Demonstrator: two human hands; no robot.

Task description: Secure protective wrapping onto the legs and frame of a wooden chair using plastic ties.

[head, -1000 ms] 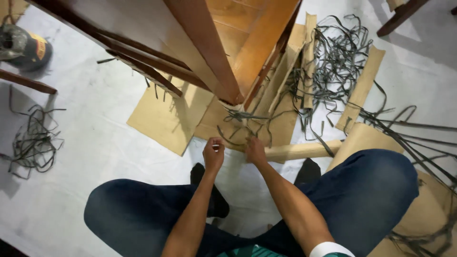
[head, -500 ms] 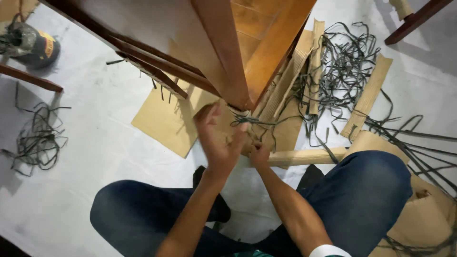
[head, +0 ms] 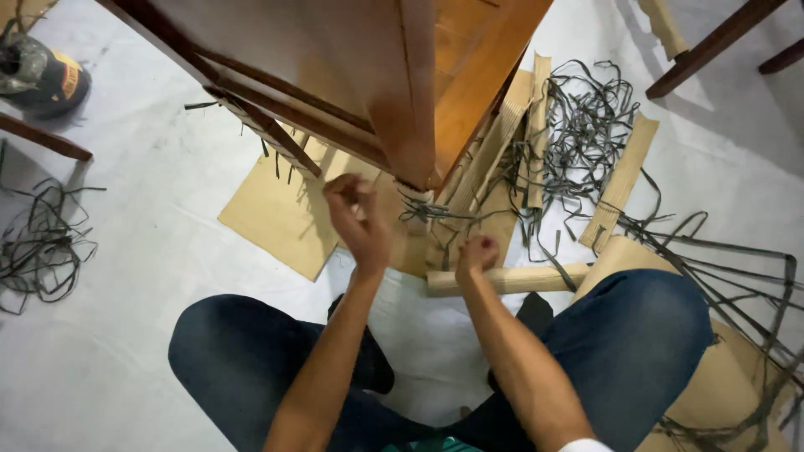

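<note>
Dark grey strapping everywhere: a loose tangle (head: pixel 38 251) at 9 o'clock on the floor, then the left hand (head: pixel 360 222) raised by the wooden chair leg (head: pixel 414 100), fingers pinched shut on what looks like a thin strip, though it's too blurry to be sure. At about 5 o'clock from it the right hand (head: pixel 476 254) is fisted tight on the strap (head: pixel 435 216) wrapped around the leg's foot. Only a few turns look done, and the big pile of strips (head: pixel 586 134) at 2 o'clock hasn't been used yet.
</note>
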